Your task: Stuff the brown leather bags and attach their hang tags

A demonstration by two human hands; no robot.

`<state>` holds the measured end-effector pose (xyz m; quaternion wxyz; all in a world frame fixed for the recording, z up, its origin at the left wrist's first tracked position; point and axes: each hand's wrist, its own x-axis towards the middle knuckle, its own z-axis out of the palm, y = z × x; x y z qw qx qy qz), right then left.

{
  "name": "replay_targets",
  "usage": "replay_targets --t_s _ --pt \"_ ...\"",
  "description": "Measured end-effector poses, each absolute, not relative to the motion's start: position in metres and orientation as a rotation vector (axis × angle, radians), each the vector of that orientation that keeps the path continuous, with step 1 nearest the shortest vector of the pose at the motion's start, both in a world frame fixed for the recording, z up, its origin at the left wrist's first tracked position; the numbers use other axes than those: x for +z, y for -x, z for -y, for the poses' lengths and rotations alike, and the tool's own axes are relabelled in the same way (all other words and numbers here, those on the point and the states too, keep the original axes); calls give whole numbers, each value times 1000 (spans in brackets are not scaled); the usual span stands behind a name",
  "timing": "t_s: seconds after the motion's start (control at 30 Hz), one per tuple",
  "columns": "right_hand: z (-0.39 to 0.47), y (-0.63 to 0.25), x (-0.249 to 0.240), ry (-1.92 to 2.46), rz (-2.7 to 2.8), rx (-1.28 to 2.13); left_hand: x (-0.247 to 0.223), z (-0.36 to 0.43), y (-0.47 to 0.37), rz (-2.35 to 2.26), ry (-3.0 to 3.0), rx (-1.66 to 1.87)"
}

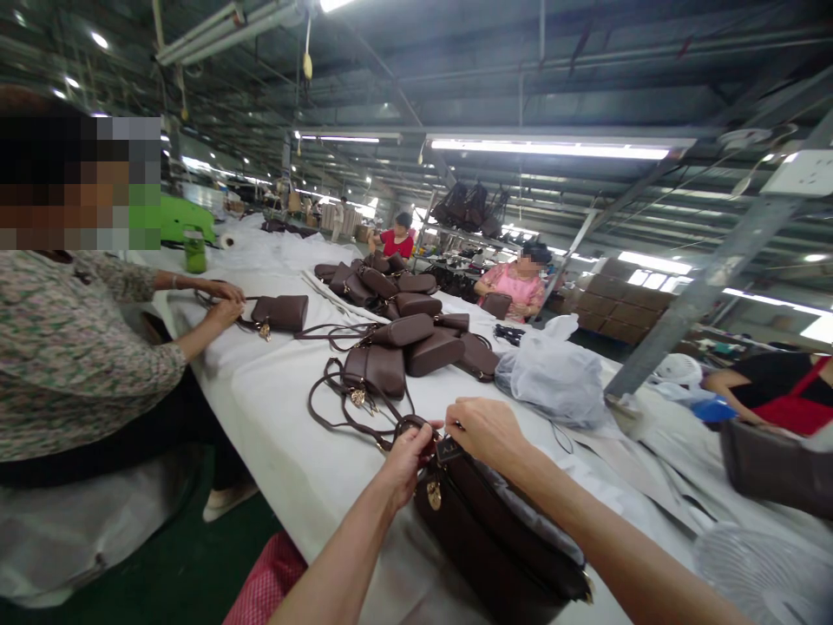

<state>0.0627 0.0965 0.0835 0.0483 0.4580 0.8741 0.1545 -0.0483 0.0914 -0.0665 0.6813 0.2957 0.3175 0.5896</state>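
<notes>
A dark brown handbag (482,542) lies on the white-covered table in front of me, its top open along one side with pale filling showing. A gold charm (434,495) hangs at its near left end, below a small dark tag (449,450) with light lettering. My left hand (409,460) is closed on the bag's strap (411,423), thumb on top. Just right of it, my right hand (488,430) has its fingers curled together above the tag; whatever they pinch is hidden. A smaller brown bag (374,371) with looped straps lies beyond my hands.
More brown bags (396,295) are piled along the table (260,417). At left, a co-worker (84,347) handles a small bag's strap. Clear plastic bags (553,378) lie to the right, near a slanted metal post (703,295). A white fan (761,573) stands at lower right.
</notes>
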Motion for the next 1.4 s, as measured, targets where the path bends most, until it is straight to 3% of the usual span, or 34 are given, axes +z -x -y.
replay_targets --t_s 0.5,0.8,1.17,1.4 --pt "-98 -60 79 -1458 -2549 450 -62 -86 50 -633 -701 1336" --pt "-94 -73 58 -1469 -2752 537 -65 -84 45 -578 -658 1390" --pt "-90 -93 66 -1606 -2859 217 -61 -80 44 -644 -625 1399" --pt "-91 -89 62 -1546 -2834 233 -62 -76 42 -636 -623 1410"
